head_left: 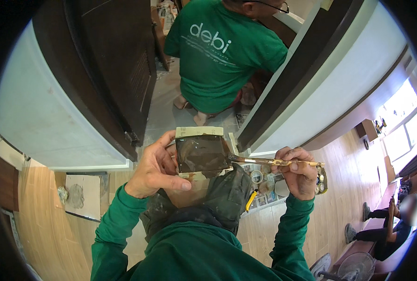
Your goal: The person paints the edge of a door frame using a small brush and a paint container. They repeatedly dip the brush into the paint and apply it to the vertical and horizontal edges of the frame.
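My left hand is closed on the left side of a small flat panel. Its face is coated glossy dark brown, and a pale strip runs along the far edge. The fingers go partly out of sight behind it. My right hand pinches a thin paintbrush by its paint-stained handle. The brush lies level, its dark tip touching or very near the panel's right edge. Just below the brush, a tray of paint pots rests on the floor, with a yellow-handled tool at its left side.
Straight ahead a co-worker in a green shirt crouches in the doorway, back turned. A dark door stands at left, a door frame at right. A putty-smeared board lies left. Far right are a seated person and a fan.
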